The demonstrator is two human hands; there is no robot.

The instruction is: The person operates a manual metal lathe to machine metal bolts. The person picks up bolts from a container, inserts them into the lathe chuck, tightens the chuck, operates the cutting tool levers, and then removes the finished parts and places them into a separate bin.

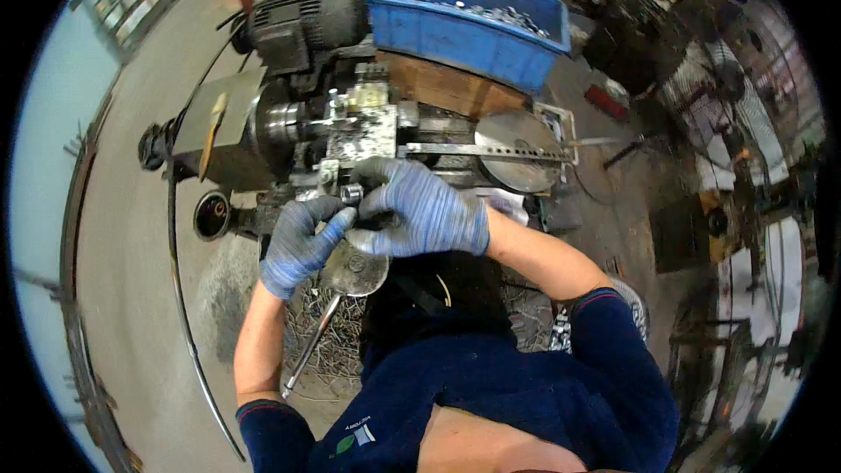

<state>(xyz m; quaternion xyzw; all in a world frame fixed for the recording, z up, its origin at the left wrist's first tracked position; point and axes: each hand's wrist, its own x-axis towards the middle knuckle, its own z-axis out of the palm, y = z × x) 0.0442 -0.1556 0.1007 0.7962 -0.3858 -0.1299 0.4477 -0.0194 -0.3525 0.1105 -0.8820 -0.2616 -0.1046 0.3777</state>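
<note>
In the head view, the left grip (307, 243) pinches a small metal part (351, 194) at its fingertips, near the machine (366, 133). The right grip (419, 210) curls close at the part's right; I cannot tell whether it pinches too.

**Blues against silver and brown**

The left glove (302, 250) and right glove (429, 210) are blue and grey, finely striped; the small part (351, 194) is silver. The crate (455, 35) is bright blue, the shirt (526, 385) navy with thin red lines, the board (447, 85) brown.
</note>
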